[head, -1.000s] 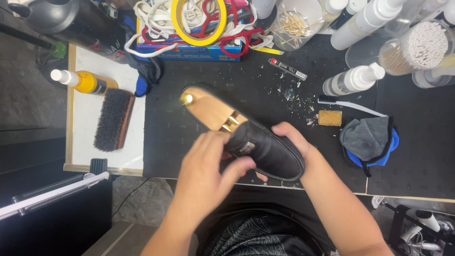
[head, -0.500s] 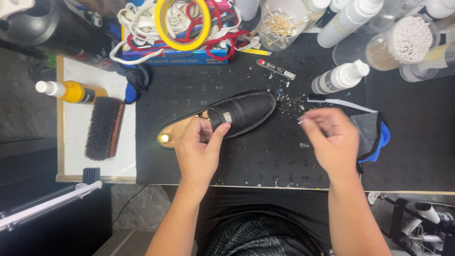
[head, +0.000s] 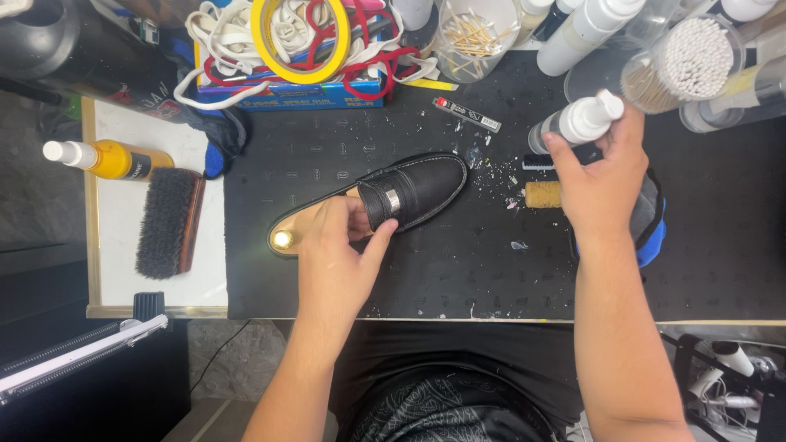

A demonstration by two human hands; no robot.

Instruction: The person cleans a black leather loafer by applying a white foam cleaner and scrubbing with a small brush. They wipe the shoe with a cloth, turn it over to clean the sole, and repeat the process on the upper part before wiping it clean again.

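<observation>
Though gripped by left hand (head: 336,254), black loafer (head: 417,190) with wooden shoe tree (head: 307,225).

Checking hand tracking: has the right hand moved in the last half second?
Yes. The right hand went up from beside the cloth to the spray bottle.

Shoe (head: 413,190) mid-bench (head: 458,270); brush (head: 168,223) far left, spray bottle (head: 573,123) right, sponge (head: 542,194) between.

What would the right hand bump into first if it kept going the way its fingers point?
The right hand is already closing on the white spray bottle. Straight past it, probably the clear tub of cotton swabs, though depth is hard to judge.
</observation>
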